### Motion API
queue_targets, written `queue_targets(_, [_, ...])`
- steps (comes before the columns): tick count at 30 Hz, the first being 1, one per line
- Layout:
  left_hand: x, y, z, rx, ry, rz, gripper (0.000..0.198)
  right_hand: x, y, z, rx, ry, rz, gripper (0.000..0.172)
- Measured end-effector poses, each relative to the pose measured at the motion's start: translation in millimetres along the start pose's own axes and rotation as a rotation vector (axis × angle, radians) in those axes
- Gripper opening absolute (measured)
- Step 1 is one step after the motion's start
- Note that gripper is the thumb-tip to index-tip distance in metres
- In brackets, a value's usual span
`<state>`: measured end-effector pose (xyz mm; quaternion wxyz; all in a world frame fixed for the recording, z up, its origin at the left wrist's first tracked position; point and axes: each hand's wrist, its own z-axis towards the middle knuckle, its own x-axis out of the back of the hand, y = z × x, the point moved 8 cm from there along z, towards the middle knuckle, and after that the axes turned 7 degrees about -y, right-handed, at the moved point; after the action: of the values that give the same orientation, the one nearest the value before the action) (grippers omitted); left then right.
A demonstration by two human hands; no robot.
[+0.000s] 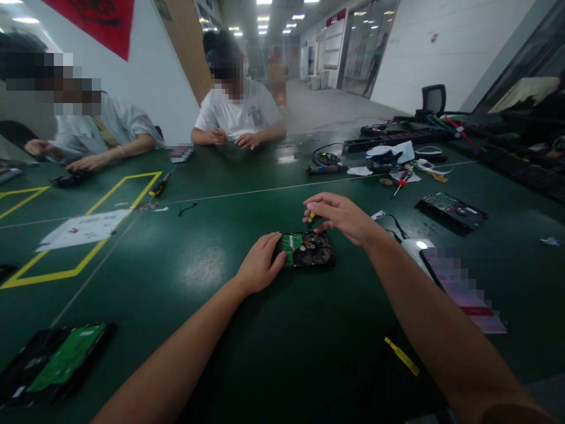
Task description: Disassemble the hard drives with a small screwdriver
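Observation:
A hard drive (pixel 321 249) lies on the green table in front of me, its underside with the green circuit board facing up. My left hand (pixel 263 261) grips its left end, thumb along the near edge and fingers over the far side. Above the drive, my right hand (pixel 338 217) pinches a screwdriver (pixel 312 217) with a yellow and black handle. The screwdriver stands nearly upright, its tip down at the drive near the board's edge; whether it sits in a screw is too small to tell.
Another hard drive (pixel 452 211) lies at right, and a third (pixel 62 360) at lower left. A phone (pixel 459 288) and a yellow strip (pixel 401 356) are beside my right forearm. Red screwdriver (pixel 401 183), cables and tools lie farther back. Two people (pixel 241 112) sit across the table.

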<state>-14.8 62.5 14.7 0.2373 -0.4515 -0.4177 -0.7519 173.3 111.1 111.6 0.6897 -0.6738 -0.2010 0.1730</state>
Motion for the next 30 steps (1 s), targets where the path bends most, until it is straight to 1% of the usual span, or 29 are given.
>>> queue_targets(3, [-0.3,-0.1,-0.3,0.002,-0.003,0.003,0.054,2.0,0.3,0.6,0.004,0.044,-0.038,0.020])
queue_targets(5, [-0.3,0.2,-0.4,0.000,-0.006,-0.002,0.054,0.4,0.4,1.7,0.019,0.049,-0.042,0.019])
queue_targets(10, [0.6,1.6,-0.4,0.000,-0.006,-0.004,0.053,-0.4,3.1,4.6,0.060,0.055,-0.099,0.023])
queue_targets(15, [1.5,3.8,-0.4,0.003,-0.013,-0.003,0.053,-7.0,3.7,4.5,0.108,-0.015,-0.125,0.024])
queue_targets(20, [2.3,5.4,0.7,-0.002,-0.010,-0.006,0.052,-19.7,5.3,4.6,0.097,-0.106,-0.048,0.023])
queue_targets(23, [2.1,5.0,1.3,-0.002,-0.006,-0.004,0.052,-24.2,7.4,5.7,0.078,-0.102,0.022,0.025])
queue_targets(26, [2.0,4.8,1.3,-0.003,-0.005,-0.005,0.052,-27.1,9.8,6.4,0.059,-0.070,0.127,0.032])
queue_targets(28, [2.3,5.3,1.1,-0.006,-0.003,-0.005,0.052,-32.2,10.5,6.0,0.050,-0.090,0.193,0.033])
queue_targets(30, [2.8,6.2,0.8,-0.011,-0.002,-0.005,0.052,-38.0,10.3,5.2,0.048,-0.124,0.213,0.030])
